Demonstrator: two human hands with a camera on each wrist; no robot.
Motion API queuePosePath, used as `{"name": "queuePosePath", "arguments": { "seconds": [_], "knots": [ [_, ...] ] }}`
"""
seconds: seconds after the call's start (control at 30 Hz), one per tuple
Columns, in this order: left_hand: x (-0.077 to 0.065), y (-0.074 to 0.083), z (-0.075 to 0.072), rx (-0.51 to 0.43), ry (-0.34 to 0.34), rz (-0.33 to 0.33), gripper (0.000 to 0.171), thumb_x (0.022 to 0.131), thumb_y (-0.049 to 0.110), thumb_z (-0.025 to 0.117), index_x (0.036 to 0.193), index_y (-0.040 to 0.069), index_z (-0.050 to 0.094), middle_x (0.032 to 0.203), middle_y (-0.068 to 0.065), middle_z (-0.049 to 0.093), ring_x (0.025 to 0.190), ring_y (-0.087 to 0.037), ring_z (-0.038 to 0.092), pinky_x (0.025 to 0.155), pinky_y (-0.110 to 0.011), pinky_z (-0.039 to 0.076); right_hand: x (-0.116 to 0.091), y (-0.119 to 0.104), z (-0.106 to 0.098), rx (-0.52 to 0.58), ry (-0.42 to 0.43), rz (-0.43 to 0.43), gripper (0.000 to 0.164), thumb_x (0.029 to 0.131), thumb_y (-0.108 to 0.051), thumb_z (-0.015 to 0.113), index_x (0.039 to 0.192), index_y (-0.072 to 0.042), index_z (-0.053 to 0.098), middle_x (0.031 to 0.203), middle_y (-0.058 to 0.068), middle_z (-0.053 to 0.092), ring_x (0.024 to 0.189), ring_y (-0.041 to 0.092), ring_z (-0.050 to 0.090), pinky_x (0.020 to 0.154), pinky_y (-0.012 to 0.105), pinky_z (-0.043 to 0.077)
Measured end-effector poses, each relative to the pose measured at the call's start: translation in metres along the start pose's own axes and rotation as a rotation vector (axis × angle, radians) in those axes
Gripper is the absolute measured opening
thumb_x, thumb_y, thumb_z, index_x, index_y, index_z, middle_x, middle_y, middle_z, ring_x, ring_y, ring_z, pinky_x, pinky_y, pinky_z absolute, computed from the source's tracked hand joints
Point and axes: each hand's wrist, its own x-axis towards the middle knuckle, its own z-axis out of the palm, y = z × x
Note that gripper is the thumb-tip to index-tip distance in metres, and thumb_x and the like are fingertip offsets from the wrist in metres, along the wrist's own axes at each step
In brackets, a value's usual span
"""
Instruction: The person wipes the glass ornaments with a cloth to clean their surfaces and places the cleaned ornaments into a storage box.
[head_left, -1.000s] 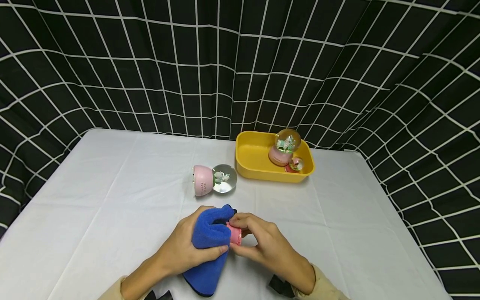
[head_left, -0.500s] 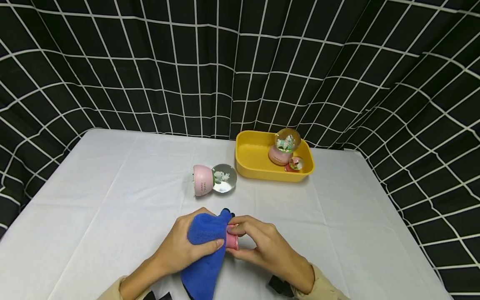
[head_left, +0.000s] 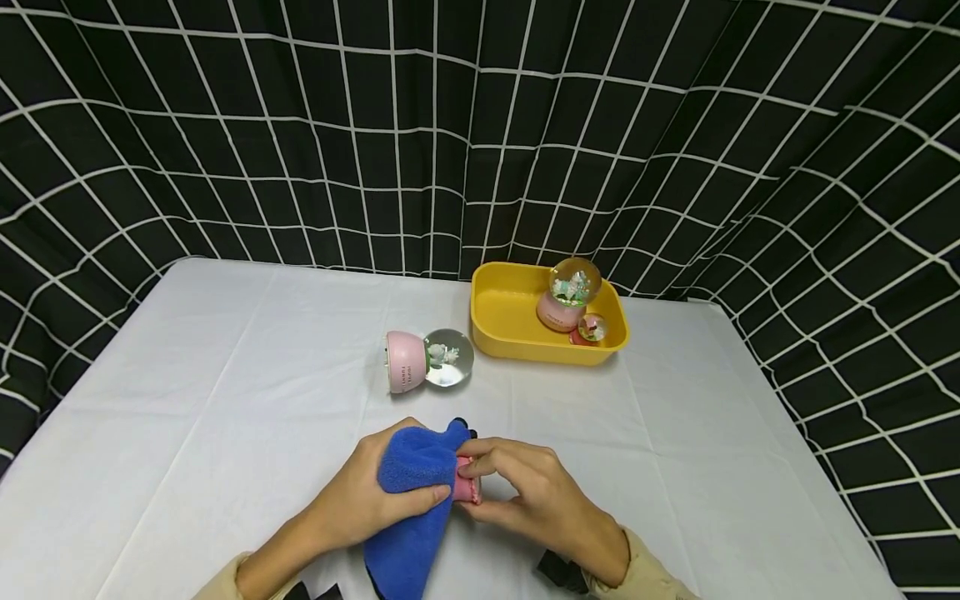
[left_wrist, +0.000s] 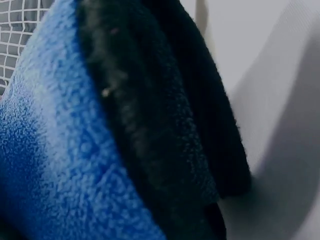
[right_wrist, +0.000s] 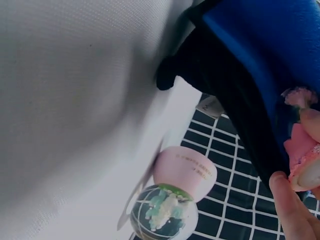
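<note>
My left hand (head_left: 363,492) grips a blue towelling cloth (head_left: 408,537) with a dark edge, its thumb pressing the fold. Wrapped partly in the cloth is a small snow globe with a pink base (head_left: 467,485); its globe end is hidden. My right hand (head_left: 536,487) pinches that base between thumb and fingers. In the right wrist view the pink base (right_wrist: 301,145) shows a frilled rim and a pale underside, with a small pink flower ornament (right_wrist: 300,96) against the cloth. The left wrist view is mostly filled by cloth (left_wrist: 65,125).
Beyond my hands a larger snow globe (head_left: 407,362) with a pink base lies on its side. At the back stands a yellow tray (head_left: 540,348) holding an upright pink-based snow globe (head_left: 561,310) and a small one (head_left: 592,327). White cloth covers the table (head_left: 225,417); a black gridded curtain (head_left: 315,150) hangs behind.
The fold of cloth has closed over more of the small snow globe, and its pink base has turned slightly in my right fingers. The other snow globes and the tray stay put.
</note>
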Motion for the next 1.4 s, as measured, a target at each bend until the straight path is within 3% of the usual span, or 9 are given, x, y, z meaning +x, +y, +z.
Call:
{"name": "queuePosePath", "arguments": {
  "seconds": [0.17,0.27,0.47,0.57,0.7,0.8,1.07,1.23,1.4],
  "knots": [
    [0.000,0.000,-0.001,0.000,0.059,0.043,0.011,0.090,0.009,0.068,0.099,0.011,0.063,0.083,0.001,0.068,0.072,-0.005,0.065,0.063,-0.029,0.056,0.000,-0.001,0.000,-0.004,-0.012,-0.031,0.028,0.078,-0.009,0.084,0.097,-0.006,0.064,0.106,0.012,0.074,0.096,0.021,0.073,0.088,0.025,0.057],
    [0.000,-0.001,-0.003,-0.033,0.052,0.040,0.011,0.091,0.006,0.065,0.102,0.005,0.063,0.084,-0.002,0.069,0.074,-0.005,0.066,0.065,-0.030,0.057,-0.001,-0.001,-0.001,0.006,-0.006,-0.052,0.023,0.082,-0.012,0.082,0.095,-0.006,0.064,0.106,0.014,0.074,0.096,0.022,0.073,0.088,0.025,0.057],
    [-0.001,-0.002,-0.009,-0.164,-0.096,0.016,0.022,0.092,0.006,0.061,0.114,0.002,0.062,0.096,-0.004,0.071,0.084,-0.009,0.068,0.072,-0.032,0.059,0.000,0.000,-0.001,0.133,0.052,-0.040,0.024,0.082,-0.010,0.081,0.096,-0.003,0.064,0.103,0.019,0.074,0.096,0.025,0.073,0.088,0.026,0.057],
    [-0.001,-0.003,-0.011,-0.168,-0.163,0.042,0.028,0.091,0.006,0.063,0.118,0.004,0.061,0.099,-0.003,0.070,0.087,-0.008,0.067,0.076,-0.030,0.058,0.000,0.000,0.000,0.193,0.087,0.011,0.031,0.078,-0.008,0.084,0.098,-0.001,0.062,0.104,0.019,0.073,0.098,0.026,0.073,0.084,0.025,0.058],
    [0.000,-0.004,-0.010,-0.160,-0.202,0.026,0.042,0.085,0.007,0.071,0.124,0.008,0.055,0.104,-0.003,0.068,0.090,-0.009,0.066,0.081,-0.029,0.056,-0.001,0.001,0.001,0.225,0.113,0.076,0.038,0.076,-0.009,0.086,0.101,0.001,0.061,0.105,0.019,0.073,0.099,0.025,0.072,0.077,0.023,0.059],
    [-0.001,-0.004,-0.008,-0.153,-0.186,-0.002,0.052,0.080,0.007,0.077,0.126,0.012,0.053,0.108,-0.004,0.067,0.092,-0.011,0.066,0.083,-0.029,0.056,-0.001,0.000,0.001,0.234,0.111,0.112,0.039,0.076,-0.010,0.086,0.104,0.001,0.060,0.107,0.018,0.072,0.100,0.024,0.072,0.076,0.023,0.059],
    [-0.001,-0.002,-0.004,-0.019,-0.106,-0.047,0.062,0.071,0.018,0.089,0.122,0.022,0.055,0.109,0.002,0.069,0.095,-0.012,0.066,0.087,-0.028,0.052,-0.002,-0.004,0.000,0.256,0.067,0.244,0.042,0.078,-0.010,0.085,0.109,-0.002,0.057,0.110,0.016,0.072,0.096,0.020,0.073,0.075,0.022,0.059],
    [-0.002,-0.003,-0.005,0.055,-0.063,-0.060,0.061,0.068,0.018,0.090,0.119,0.022,0.056,0.106,0.003,0.070,0.093,-0.010,0.064,0.085,-0.027,0.051,-0.002,-0.005,0.002,0.293,0.063,0.287,0.046,0.074,-0.001,0.085,0.108,-0.001,0.055,0.108,0.018,0.072,0.090,0.020,0.073,0.073,0.023,0.059],
    [-0.003,-0.004,-0.007,0.071,-0.048,-0.083,0.059,0.068,0.018,0.090,0.117,0.020,0.057,0.106,0.003,0.070,0.095,-0.009,0.063,0.085,-0.027,0.050,-0.001,-0.006,0.002,0.309,0.058,0.326,0.048,0.073,-0.001,0.086,0.109,-0.002,0.054,0.108,0.019,0.072,0.087,0.018,0.074,0.071,0.023,0.060]
  ]
}}
